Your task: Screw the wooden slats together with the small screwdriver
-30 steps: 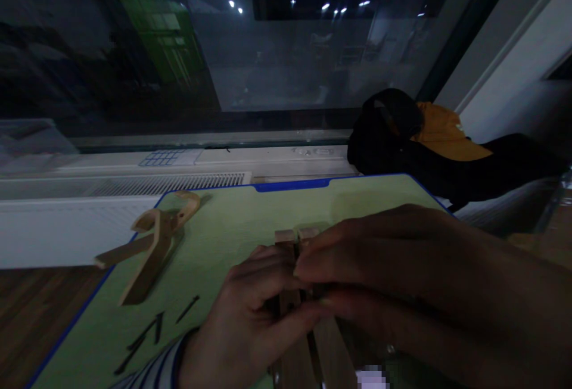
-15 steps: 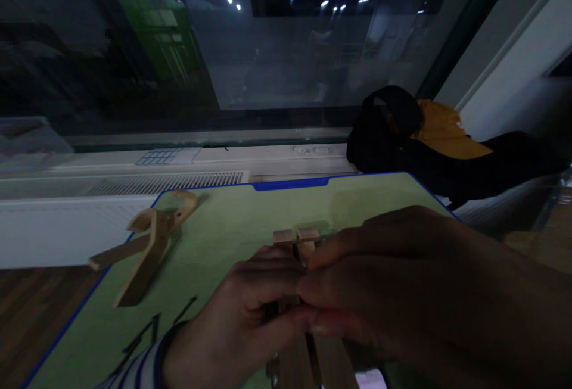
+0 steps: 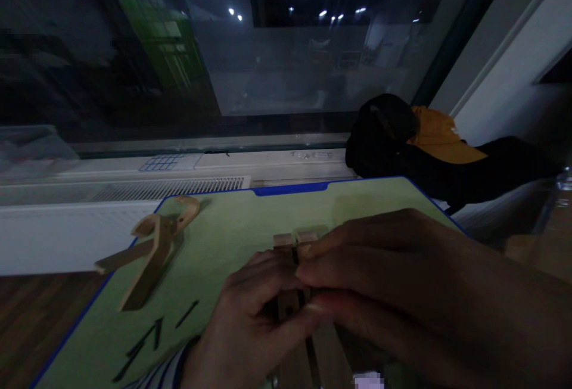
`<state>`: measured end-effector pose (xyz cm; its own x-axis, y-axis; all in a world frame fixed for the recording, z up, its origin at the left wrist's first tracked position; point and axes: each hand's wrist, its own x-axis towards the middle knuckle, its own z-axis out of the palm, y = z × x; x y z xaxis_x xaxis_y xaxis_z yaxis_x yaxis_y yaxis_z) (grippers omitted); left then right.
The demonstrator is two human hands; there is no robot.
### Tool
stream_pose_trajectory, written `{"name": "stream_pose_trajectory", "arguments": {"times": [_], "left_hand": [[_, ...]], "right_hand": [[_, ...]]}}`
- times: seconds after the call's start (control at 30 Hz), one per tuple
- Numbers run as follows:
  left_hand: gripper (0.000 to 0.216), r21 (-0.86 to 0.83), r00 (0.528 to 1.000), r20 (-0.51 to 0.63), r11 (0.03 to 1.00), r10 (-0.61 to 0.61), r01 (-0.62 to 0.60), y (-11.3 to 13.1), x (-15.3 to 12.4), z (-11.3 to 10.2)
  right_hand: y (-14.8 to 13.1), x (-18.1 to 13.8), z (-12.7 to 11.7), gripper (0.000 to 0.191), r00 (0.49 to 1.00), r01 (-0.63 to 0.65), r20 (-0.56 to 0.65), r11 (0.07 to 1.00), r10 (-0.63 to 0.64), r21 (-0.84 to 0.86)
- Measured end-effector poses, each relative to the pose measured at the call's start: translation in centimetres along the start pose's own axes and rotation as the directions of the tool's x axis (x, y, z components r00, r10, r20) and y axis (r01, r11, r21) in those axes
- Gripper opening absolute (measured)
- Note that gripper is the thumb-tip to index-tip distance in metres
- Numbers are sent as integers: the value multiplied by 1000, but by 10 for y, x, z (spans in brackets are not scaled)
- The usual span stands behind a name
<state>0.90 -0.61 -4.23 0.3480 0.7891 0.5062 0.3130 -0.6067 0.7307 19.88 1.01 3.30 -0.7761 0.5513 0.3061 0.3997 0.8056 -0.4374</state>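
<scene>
A dark window reflecting ceiling lights stands beyond the table, whose green top has a blue edge. A white radiator lies past the table's far left corner; a black bag-like heap sits off its far right corner, bearing an orange cap. Above the table's near middle, the right hand comes in with thumb and fingertips drawn close together at the wooden bars; whether they pinch something small is hidden. The left hand has its fingers curled over those bars, gripping them, its thumb lying across. The bars run side by side over the table's near middle, a narrow slot between them, blocky far ends showing past the fingers. A hooked, crossed wooden assembly rests at the table's left edge, one leg overhanging. Several thin dark screws or pins lie on the table's near left.
</scene>
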Motion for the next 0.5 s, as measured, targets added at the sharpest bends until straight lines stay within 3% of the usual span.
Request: {"name": "stream_pose_trajectory", "arguments": {"times": [0.1, 0.23, 0.5], "left_hand": [[15, -19, 1000, 12, 1000, -15, 15, 2, 1, -2], [11, -48, 999, 29, 998, -32, 33, 4, 5, -4], [17, -150, 992, 115, 987, -48, 65, 4, 8, -7]], "right_hand": [[-3, -4, -2, 15, 999, 15, -41, 999, -17, -39], [-3, -3, -5, 32, 997, 80, 10, 992, -82, 100], [3, 4, 1, 28, 995, 26, 88, 983, -42, 183]]}}
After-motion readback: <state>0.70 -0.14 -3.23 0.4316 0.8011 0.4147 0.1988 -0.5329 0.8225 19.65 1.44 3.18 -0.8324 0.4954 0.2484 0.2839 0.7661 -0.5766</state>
